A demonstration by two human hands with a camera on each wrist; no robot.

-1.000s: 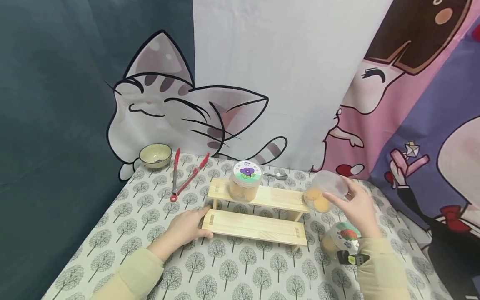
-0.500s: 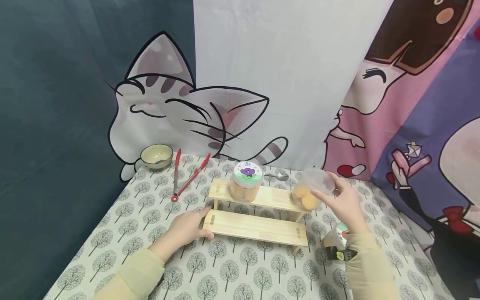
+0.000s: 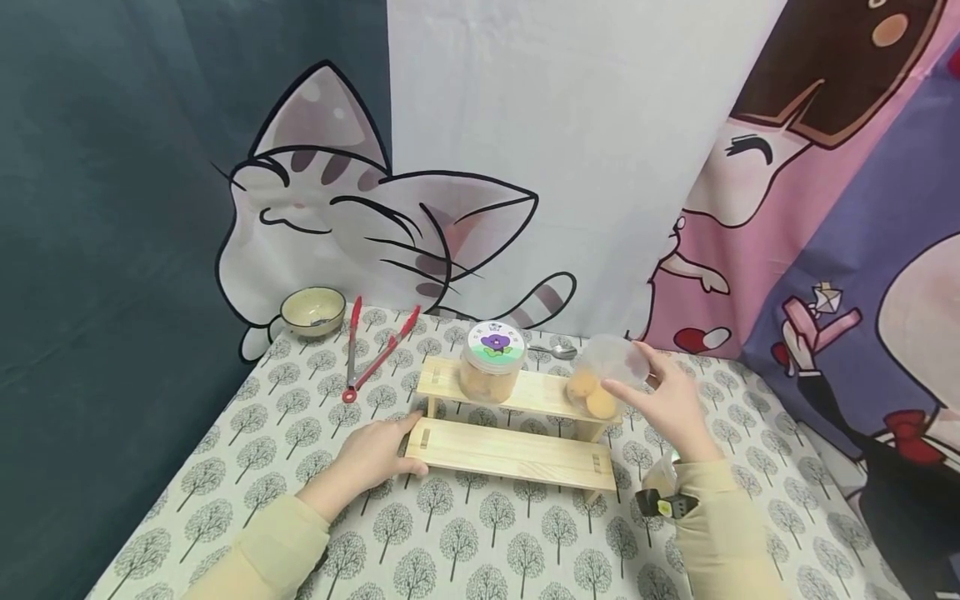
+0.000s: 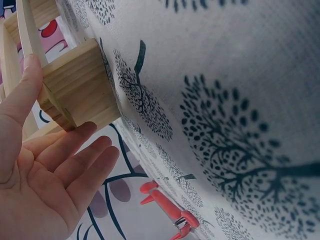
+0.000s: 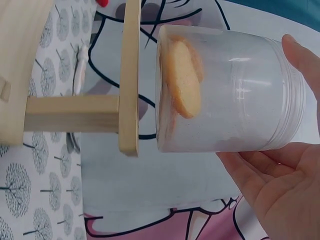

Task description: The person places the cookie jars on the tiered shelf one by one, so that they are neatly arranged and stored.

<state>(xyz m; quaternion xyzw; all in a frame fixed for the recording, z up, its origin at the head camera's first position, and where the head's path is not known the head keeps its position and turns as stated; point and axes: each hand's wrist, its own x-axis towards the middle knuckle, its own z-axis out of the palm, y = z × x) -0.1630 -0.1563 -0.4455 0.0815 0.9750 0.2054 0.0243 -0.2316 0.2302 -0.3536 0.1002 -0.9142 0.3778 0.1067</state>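
Observation:
My left hand (image 3: 371, 456) holds the left end of the lower step of a two-tier wooden rack (image 3: 513, 454). In the left wrist view its thumb and index finger lie on opposite sides of the board end, the other fingers extended. A clear plastic jar (image 5: 225, 95) without a lid is gripped by my right hand (image 3: 670, 412) around its open end. Orange-yellow round cookies (image 5: 183, 80) lie at its bottom. The jar is over the right end of the upper step, with a small gap beneath it in the right wrist view. A lidded jar (image 3: 492, 371) with a purple flower label stands on that step's left part.
Another jar (image 3: 660, 477) stands right of the rack, mostly hidden by my right wrist. Red-tipped tongs (image 3: 378, 360), a yellowish bowl (image 3: 313, 313) and a spoon (image 3: 558, 352) lie toward the back of the tree-patterned tablecloth (image 3: 465, 542). A printed curtain hangs behind.
My right hand has moved left with the open jar, from beside the rack to over the upper step's right end. My left hand has stayed on the rack.

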